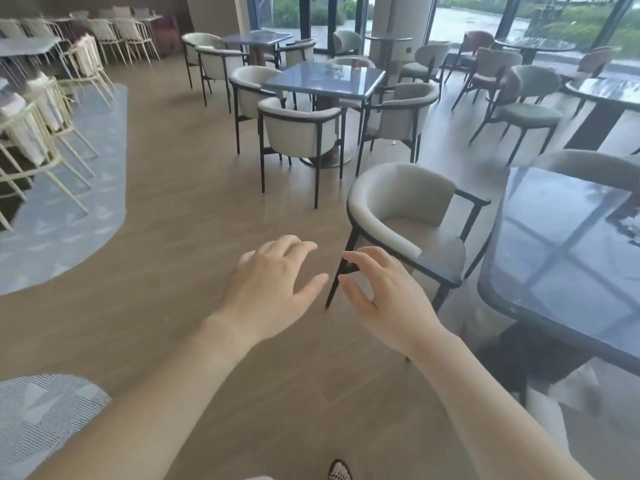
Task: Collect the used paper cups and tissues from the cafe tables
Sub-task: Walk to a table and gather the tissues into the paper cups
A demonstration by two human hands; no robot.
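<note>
Both hands empty, out in front of me at lower centre of frame: left hand palm down with fingers loosely spread, right hand just beside it with fingers lightly curved and thumb apart, the two close but not touching. I read this as walking between tables with arms up ready to reach, no pickup begun. No clear paper cup in view. On the dark glossy table at the right edge sits a white crumpled scrap on a dark patch, maybe a tissue, cut off by the frame. The square table at upper centre carries a small pale thing, too blurred to name. The cream armchair tucked at the near table stands between my hands and its top, so I'd guess I go round it first
</note>
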